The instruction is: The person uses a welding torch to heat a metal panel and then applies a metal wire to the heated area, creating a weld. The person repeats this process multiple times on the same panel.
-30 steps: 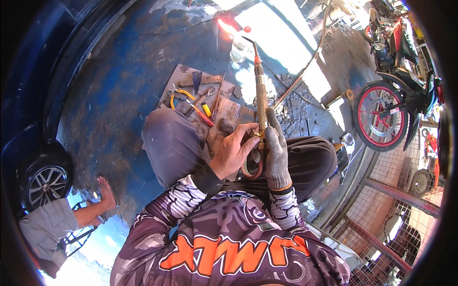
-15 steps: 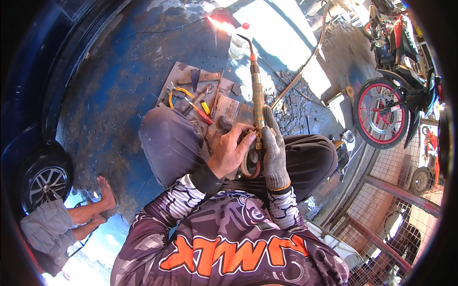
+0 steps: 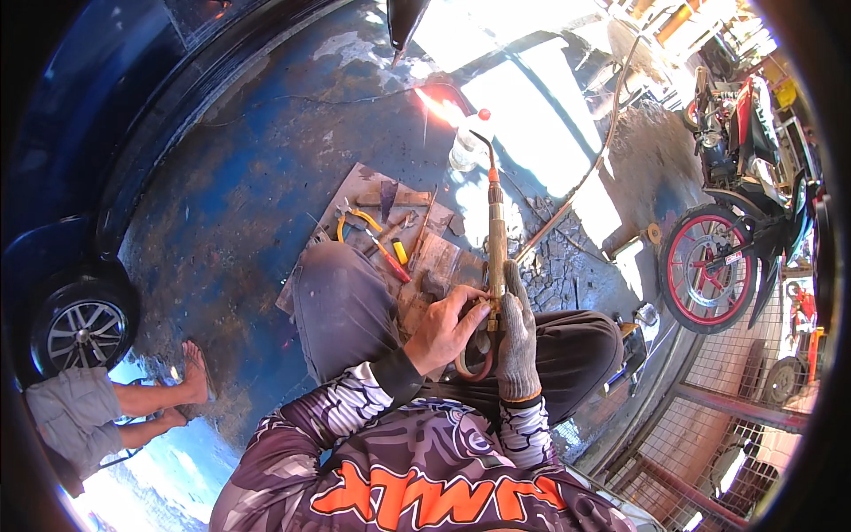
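Observation:
My right hand, in a grey knitted glove, grips the rear of a long brass gas torch. The torch points away from me, and its thin curved tip bends to the left. A bright orange-pink flame burns off the tip. My bare left hand pinches at the valve end of the torch, where the fingers hide the knob. A reddish hose loops below that end. Just beyond the tip stands a clear plastic bottle with a red cap, close to the flame in the picture.
Left of the torch, boards carry yellow-handled pliers, a red-handled screwdriver and a yellow-handled tool. A hose crosses the floor. A motorcycle stands right; a car wheel and a person's bare legs are left.
The view has tilted, so the scene sits lower in the picture, and a dark pointed object shows at the top edge. Both hands keep their hold on the lit torch.

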{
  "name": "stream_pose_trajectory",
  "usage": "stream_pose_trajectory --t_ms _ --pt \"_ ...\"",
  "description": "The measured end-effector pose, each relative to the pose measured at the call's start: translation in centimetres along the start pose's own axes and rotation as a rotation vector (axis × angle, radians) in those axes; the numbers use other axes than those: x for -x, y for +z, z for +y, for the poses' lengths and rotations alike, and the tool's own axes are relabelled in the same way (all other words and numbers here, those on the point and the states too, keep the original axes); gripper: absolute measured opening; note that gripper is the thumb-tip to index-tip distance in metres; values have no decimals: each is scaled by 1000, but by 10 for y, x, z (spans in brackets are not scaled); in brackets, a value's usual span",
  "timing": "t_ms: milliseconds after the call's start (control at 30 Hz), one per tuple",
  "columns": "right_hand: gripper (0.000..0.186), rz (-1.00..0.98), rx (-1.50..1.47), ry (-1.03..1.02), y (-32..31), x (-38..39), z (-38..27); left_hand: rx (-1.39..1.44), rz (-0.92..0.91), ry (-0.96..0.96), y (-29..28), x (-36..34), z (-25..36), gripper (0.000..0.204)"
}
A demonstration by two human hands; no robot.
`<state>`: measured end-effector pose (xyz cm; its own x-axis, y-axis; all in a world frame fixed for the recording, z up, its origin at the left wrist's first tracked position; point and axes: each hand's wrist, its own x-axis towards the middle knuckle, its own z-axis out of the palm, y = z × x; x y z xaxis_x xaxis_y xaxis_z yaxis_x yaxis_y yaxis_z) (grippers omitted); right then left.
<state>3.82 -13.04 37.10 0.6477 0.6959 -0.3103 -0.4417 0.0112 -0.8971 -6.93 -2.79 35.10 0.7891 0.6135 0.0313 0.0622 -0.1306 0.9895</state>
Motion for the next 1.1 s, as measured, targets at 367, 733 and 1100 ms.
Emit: stream_pose_trajectory --t_ms 367,733,1100 --pt "59 2 98 -48 -16 -4 19 26 3 24 1 2 -8 30" --pt "60 13 79 39 -5 -2 4 -224 103 139 -17 -8 30 42" --pt "60 126 43 88 7 1 10 -98 884 -197 -274 67 -49 27"
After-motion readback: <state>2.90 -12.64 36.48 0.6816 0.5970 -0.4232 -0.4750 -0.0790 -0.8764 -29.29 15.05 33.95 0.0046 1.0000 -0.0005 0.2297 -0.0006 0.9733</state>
